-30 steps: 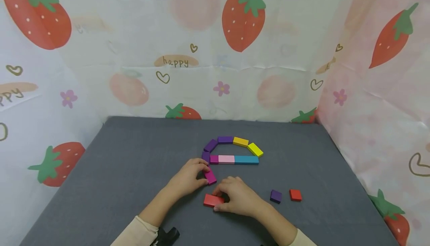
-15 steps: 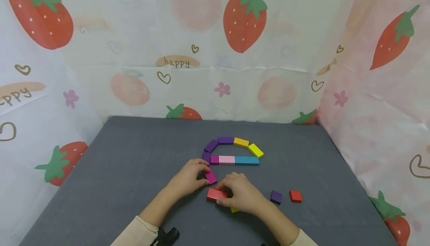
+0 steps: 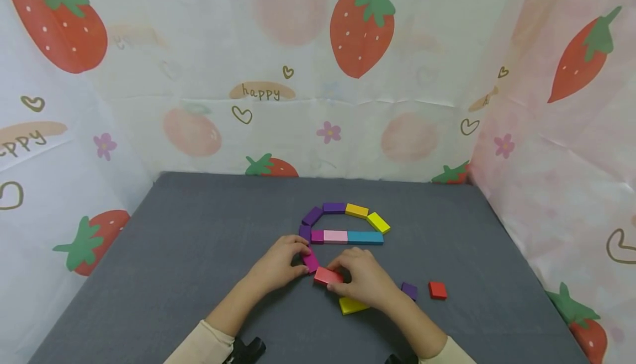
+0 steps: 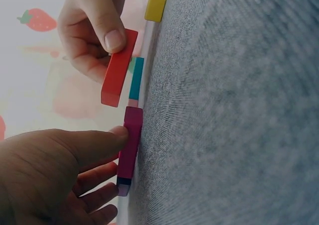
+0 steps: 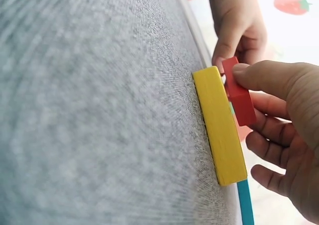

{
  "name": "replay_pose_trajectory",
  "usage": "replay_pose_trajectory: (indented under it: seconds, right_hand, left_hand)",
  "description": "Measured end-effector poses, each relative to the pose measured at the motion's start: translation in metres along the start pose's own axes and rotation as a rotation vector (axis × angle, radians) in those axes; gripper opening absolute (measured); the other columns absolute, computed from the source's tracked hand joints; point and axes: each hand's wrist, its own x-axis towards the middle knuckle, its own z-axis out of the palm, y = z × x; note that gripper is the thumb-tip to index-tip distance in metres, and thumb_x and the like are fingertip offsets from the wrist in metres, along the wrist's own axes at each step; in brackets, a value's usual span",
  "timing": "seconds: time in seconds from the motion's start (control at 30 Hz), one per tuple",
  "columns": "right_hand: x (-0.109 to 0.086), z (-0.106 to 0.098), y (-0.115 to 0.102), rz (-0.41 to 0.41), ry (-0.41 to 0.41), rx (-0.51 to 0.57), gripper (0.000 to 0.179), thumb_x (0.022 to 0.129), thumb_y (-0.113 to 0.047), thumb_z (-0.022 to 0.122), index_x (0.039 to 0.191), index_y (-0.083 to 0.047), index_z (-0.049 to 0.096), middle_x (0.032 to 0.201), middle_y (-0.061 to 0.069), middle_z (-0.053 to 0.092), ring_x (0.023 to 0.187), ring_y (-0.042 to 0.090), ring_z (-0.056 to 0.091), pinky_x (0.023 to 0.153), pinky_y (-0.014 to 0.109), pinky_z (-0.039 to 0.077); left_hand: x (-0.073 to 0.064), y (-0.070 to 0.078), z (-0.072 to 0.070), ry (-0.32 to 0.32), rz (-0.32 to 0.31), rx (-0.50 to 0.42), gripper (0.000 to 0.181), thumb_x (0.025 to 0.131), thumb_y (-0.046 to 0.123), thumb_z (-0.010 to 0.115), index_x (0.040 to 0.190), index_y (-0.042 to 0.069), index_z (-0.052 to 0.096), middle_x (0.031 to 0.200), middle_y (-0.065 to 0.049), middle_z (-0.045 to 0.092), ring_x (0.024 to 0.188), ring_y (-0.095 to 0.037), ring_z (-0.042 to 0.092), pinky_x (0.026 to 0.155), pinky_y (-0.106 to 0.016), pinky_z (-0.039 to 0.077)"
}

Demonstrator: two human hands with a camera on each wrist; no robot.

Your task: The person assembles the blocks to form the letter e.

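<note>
My right hand (image 3: 365, 275) pinches a red block (image 3: 325, 276) between thumb and fingers. In the left wrist view that red block (image 4: 117, 73) is raised off the grey cloth and tilted, close to one end of a magenta block (image 4: 131, 145). My left hand (image 3: 277, 259) holds this magenta block (image 3: 311, 262) with thumb and fingertips on the cloth. The magenta block continues a curve of purple blocks (image 3: 312, 216) and yellow blocks (image 3: 379, 222). Across the curve runs a straight row with a short magenta block (image 3: 317, 237), a pink block (image 3: 335, 237) and a blue block (image 3: 365, 237).
A loose yellow block (image 3: 353, 305) lies just below my right hand, partly covered by it. To the right are a small purple block (image 3: 409, 291), partly behind the wrist, and a small red block (image 3: 438, 290). Strawberry-print sheets (image 3: 199, 38) wall the grey table (image 3: 208, 209).
My right hand has carried the red block away from me and slightly right, up to the magenta block's near end. The loose yellow block has come into sight. The left hand stays put.
</note>
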Motion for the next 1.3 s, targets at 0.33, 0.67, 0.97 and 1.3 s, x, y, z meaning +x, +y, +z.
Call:
replay_pose_trajectory:
  seconds: [0.33,0.67,0.97,1.3]
  right_hand:
    - [-0.0012,-0.0009,0.0022,0.018,0.018,-0.006,0.027,0.084,-0.040,0.084,0.105,-0.025,0.076,0.102,-0.013,0.070,0.099,0.010,0.057,0.095,0.043,0.043]
    - [0.0004,-0.0007,0.0024,0.073,-0.029,0.010,0.027,0.083,-0.040,0.084,0.105,-0.025,0.076,0.100,-0.013,0.069,0.096,0.009,0.055,0.092,0.041,0.042]
    - [0.0010,0.0013,0.0032,0.104,-0.054,-0.002,0.028,0.083,-0.042,0.084,0.104,-0.025,0.076,0.097,-0.014,0.068,0.092,0.009,0.054,0.088,0.038,0.041]
    - [0.0025,0.0077,0.0064,0.110,-0.058,-0.004,0.029,0.082,-0.045,0.084,0.102,-0.026,0.076,0.094,-0.016,0.066,0.090,0.008,0.053,0.083,0.036,0.039]
  left_hand:
    - [-0.0004,0.0007,0.0003,0.004,0.005,-0.003,0.026,0.087,0.018,0.083,0.110,0.010,0.075,0.130,-0.007,0.064,0.129,-0.029,0.054,0.112,-0.047,0.043]
    - [-0.0012,-0.0006,0.0008,-0.002,-0.001,0.006,0.026,0.087,0.018,0.083,0.111,0.010,0.075,0.131,-0.006,0.064,0.129,-0.029,0.053,0.112,-0.048,0.043]
    - [-0.0012,0.0002,0.0007,0.001,0.006,-0.008,0.026,0.087,0.019,0.083,0.110,0.010,0.075,0.131,-0.006,0.064,0.129,-0.029,0.053,0.112,-0.048,0.043]
    - [-0.0017,0.0012,0.0003,0.004,-0.003,-0.005,0.025,0.087,0.018,0.083,0.110,0.011,0.075,0.131,-0.005,0.064,0.128,-0.027,0.054,0.111,-0.047,0.044]
